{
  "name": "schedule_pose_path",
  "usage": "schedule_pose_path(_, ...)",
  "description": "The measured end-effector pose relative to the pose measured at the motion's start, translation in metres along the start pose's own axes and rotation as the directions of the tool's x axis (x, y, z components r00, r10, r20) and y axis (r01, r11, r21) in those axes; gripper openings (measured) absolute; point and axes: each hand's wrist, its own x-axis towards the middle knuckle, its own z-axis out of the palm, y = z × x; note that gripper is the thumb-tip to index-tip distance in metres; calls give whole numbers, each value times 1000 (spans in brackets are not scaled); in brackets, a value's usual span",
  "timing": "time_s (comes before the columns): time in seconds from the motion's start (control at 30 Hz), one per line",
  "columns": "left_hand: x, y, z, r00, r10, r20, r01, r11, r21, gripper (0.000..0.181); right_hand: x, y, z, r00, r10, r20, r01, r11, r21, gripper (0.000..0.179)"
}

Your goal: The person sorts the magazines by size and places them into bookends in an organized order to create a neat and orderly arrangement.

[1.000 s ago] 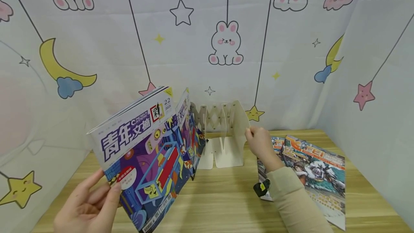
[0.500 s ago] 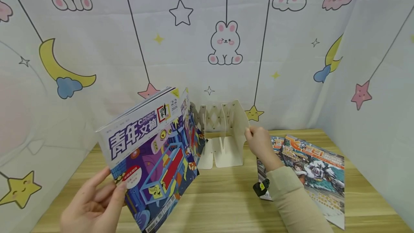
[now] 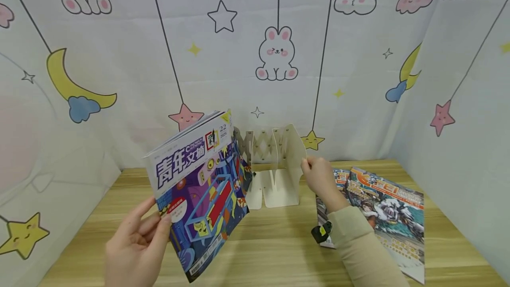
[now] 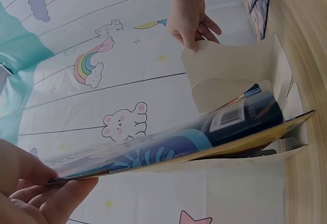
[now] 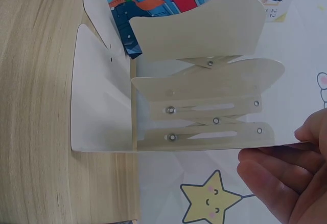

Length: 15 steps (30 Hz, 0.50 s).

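In the head view my left hand (image 3: 137,242) pinches the left edge of a purple-covered magazine (image 3: 203,194), raised and tilted above the table. Its far edge overlaps the left end of a cream expandable book rack (image 3: 282,189), hiding part of it. A sliver of a second magazine (image 3: 244,163) with similar colours shows behind it, at the rack's left section. My right hand (image 3: 320,178) grips the rack's right end panel by its edge. The right wrist view shows the thumb and fingers (image 5: 268,183) pinching that panel, with the rack's riveted lattice (image 5: 214,121) beside them.
Two magazines with mecha covers (image 3: 390,220) lie overlapping on the wooden table (image 3: 279,251) at the right, partly under my right forearm. A white patterned curtain (image 3: 239,79) stands behind and along both sides.
My left hand has moved the magazine rightward, towards the rack, so it covers more of the second magazine. The right hand keeps its grip on the rack's end panel.
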Motion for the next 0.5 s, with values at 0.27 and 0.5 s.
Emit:
schedule_pose_path(0.27,2,-6,7,999,28,35,-28,1000,8,47,-1,0,0,1000,1,-10,-1,1000,0,44)
schedule_pose_path(0.5,3,-8,11,998,26,54,-28,999,42,44,-1,1,1,1000,11,-4,-11,1000,-6,43)
